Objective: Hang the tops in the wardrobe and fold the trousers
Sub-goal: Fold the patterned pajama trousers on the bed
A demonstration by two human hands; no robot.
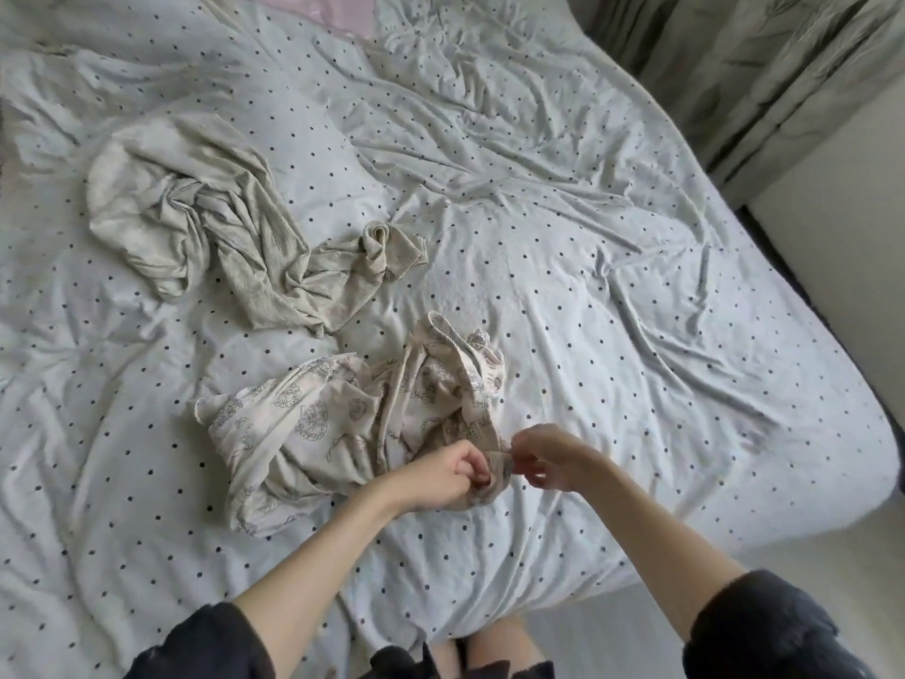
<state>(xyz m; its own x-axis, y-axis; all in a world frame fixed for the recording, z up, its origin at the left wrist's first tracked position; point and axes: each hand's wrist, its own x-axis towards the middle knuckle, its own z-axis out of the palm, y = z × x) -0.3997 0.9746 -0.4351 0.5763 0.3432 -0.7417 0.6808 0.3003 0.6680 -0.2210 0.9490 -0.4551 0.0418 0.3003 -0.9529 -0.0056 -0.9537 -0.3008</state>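
Note:
A cream printed garment (318,423) with a drawstring lies crumpled on the bed, near its front edge. My left hand (440,475) grips the garment's near edge with curled fingers. My right hand (548,455) pinches the same edge just to the right. A plain beige garment (220,227) lies rumpled farther back on the left, apart from the printed one.
The bed's pale sheet with dark dots (587,237) is wrinkled all over. A pink fabric (343,12) shows at the far edge. Grey-green curtains (783,66) hang at the right, with a white wall (857,237) and pale floor (832,546) beside the bed.

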